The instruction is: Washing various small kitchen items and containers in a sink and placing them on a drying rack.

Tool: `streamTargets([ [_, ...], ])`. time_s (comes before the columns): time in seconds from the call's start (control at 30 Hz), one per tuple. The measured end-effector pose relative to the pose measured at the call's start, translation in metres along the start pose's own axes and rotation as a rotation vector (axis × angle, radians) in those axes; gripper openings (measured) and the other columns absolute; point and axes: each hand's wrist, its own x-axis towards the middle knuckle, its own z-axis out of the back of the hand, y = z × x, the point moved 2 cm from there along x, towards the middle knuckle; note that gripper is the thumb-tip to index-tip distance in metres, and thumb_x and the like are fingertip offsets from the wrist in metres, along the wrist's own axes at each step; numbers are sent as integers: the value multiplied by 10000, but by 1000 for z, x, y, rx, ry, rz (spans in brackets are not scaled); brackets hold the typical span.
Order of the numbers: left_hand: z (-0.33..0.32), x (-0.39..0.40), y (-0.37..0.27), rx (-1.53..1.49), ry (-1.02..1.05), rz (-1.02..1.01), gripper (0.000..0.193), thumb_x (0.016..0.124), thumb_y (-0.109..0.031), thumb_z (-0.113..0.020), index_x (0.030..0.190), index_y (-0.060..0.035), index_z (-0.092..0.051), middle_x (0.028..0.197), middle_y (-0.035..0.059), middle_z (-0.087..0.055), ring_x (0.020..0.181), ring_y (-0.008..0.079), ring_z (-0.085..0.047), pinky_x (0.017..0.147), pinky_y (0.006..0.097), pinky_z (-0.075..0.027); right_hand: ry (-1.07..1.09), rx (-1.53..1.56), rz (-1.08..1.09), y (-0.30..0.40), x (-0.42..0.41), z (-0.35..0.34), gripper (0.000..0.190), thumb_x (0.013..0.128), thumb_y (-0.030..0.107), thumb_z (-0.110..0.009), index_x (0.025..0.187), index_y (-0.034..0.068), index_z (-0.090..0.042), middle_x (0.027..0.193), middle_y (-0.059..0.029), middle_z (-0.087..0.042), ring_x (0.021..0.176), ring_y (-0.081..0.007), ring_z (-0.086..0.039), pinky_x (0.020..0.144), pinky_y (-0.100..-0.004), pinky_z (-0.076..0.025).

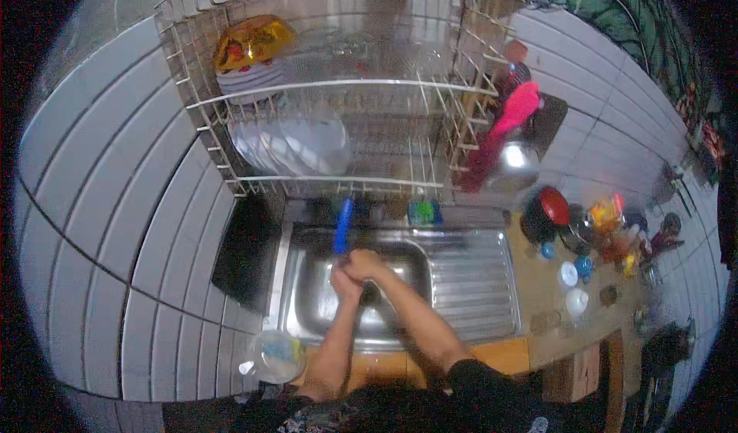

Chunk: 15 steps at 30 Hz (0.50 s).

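Both hands meet over the bowl of a stainless steel sink (398, 248). My left hand (346, 283) touches my right hand (364, 264), which lies partly over it. Blur and overlap hide the fingers, so whether anything is between them does not show. Just above the hands, a blue tube-like piece (343, 225) points down towards them from the back of the sink. A green and blue sponge-like item (425, 212) rests on the sink's back edge.
A white wire dish rack (346, 84) with plates (311, 141) hangs above the sink. A ribbed drainboard (473, 283) lies right of the bowl. Farther right, a red and black pot (548, 214) and small cups (568, 274) stand on the counter. A round tub (277, 361) sits at lower left.
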Motion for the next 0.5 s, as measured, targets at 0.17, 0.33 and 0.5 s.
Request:
streamTargets([
  [0.17,1,5,-18,64,-39,-264,260,725,-147,-665,930,-13,-580,917,161,-611,791,315,-598,724,413,-470,-157,157,-41,-60,54,-58,568,616,544,-637,789,3,-645,814,-224,-638,813,-386,-619,715,-425,-511],
  [0.33,12,14,-28,293,-50,-355,249,791,-127,-586,1007,-6,-559,859,85,-588,801,246,-579,717,346,-454,-370,252,-155,-44,55,-69,448,558,490,-735,644,75,-589,724,-147,-635,676,-344,-615,631,-429,-507],
  [0.5,23,2,-33,-379,412,257,403,778,-122,-606,1155,-18,-511,1049,122,-594,927,258,-595,832,378,-469,-428,98,-189,-35,16,-42,230,676,297,-675,688,72,-630,719,-156,-631,687,-322,-626,646,-447,-504],
])
